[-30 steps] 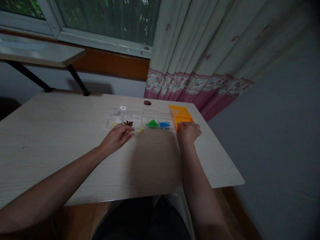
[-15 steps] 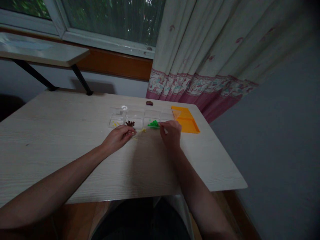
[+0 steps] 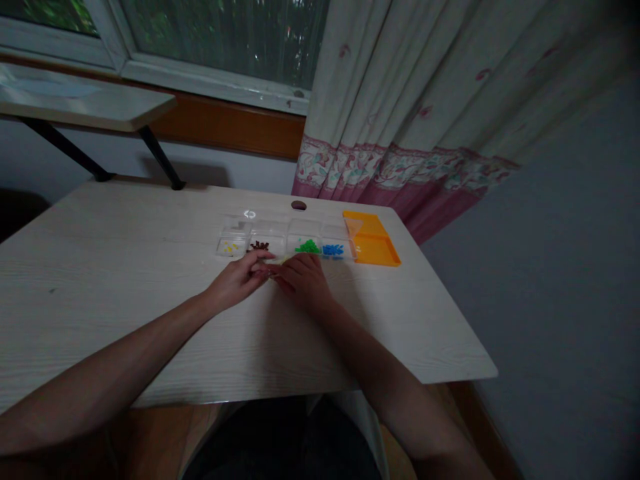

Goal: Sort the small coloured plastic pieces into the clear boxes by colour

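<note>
My left hand (image 3: pixel 240 279) and my right hand (image 3: pixel 304 279) meet at the fingertips just above the table. Both are closed, with fingers pinched around something too small and too covered to make out. Behind them stands a row of small clear plastic boxes with raised lids. From left to right these hold yellow pieces (image 3: pixel 230 247), dark brown pieces (image 3: pixel 259 246), green pieces (image 3: pixel 308 246) and blue pieces (image 3: pixel 333 250). A trace of pale yellow shows behind my right fingers, mostly hidden.
An orange tray (image 3: pixel 379 251) lies to the right of the boxes on the pale wooden table (image 3: pixel 150 300). A raised shelf (image 3: pixel 145 110) stands at the back left. The window and a patterned curtain (image 3: pixel 400 160) are behind the table.
My right hand has moved left from beside the green pieces to my left hand, uncovering the blue pieces. My left hand has barely moved.
</note>
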Available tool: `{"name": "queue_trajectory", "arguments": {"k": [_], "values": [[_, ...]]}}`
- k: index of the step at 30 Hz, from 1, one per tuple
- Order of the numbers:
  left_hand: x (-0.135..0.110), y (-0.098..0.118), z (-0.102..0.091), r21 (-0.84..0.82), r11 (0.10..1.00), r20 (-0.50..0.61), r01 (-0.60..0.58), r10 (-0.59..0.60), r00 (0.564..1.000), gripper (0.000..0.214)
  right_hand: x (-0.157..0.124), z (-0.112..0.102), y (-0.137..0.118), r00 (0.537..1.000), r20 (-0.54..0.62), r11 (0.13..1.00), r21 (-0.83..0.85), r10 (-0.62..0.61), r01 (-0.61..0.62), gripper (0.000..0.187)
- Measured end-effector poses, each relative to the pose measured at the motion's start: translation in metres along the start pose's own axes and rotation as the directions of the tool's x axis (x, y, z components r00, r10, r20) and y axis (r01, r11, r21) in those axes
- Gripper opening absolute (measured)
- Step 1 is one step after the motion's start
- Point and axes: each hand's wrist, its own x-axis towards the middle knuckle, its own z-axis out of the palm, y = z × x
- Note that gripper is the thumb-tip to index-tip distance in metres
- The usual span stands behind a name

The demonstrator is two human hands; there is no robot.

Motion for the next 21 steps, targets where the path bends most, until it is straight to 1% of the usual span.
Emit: {"name": "queue_trajectory", "arguments": {"k": [3, 7, 11, 13, 16, 18, 20, 21], "values": [[-0.001, -0.002, 0.000, -0.007, 1.000, 0.036, -0.021, 0.021, 0.999, 0.039, -0.001, 0.001, 0.001, 1.000, 0.006, 1.000, 0.006, -0.011, 0.011, 0.029], [-0.002, -0.004, 0.000, -0.017, 0.998, 0.074, -0.062, 0.063, 0.995, 0.042, -0.001, 0.001, 0.003, 1.000, -0.014, 1.000, 0.006, -0.014, 0.014, 0.026], [-0.002, 0.000, -0.001, 0.059, 0.996, 0.097, -0.074, 0.068, 0.993, 0.041, 0.000, 0.002, 0.002, 1.000, -0.008, 1.000, 0.010, -0.003, 0.003, 0.023], [-0.001, 0.001, -0.002, 0.095, 0.992, 0.059, -0.080, 0.075, 0.995, 0.040, -0.001, 0.002, 0.003, 0.999, -0.029, 1.000, 0.016, 0.015, -0.014, 0.022], [0.002, 0.000, -0.006, 0.135, 0.988, -0.087, -0.072, 0.084, 0.993, 0.039, -0.004, -0.003, 0.016, 0.991, -0.099, 0.996, 0.013, 0.088, -0.087, 0.021], [0.004, -0.004, -0.011, 0.194, 0.980, -0.173, -0.042, 0.076, 0.982, 0.037, -0.008, -0.011, 0.033, 0.965, -0.173, 0.979, -0.004, 0.199, -0.203, 0.022], [0.006, -0.009, -0.018, 0.311, 0.950, -0.204, -0.008, 0.075, 0.976, 0.034, -0.014, -0.022, 0.055, 0.900, -0.263, 0.931, -0.024, 0.347, -0.365, 0.024], [0.007, -0.011, -0.020, 0.375, 0.927, -0.204, 0.001, 0.082, 0.976, 0.034, -0.018, -0.028, 0.067, 0.852, -0.310, 0.891, -0.032, 0.422, -0.453, 0.025]]}}
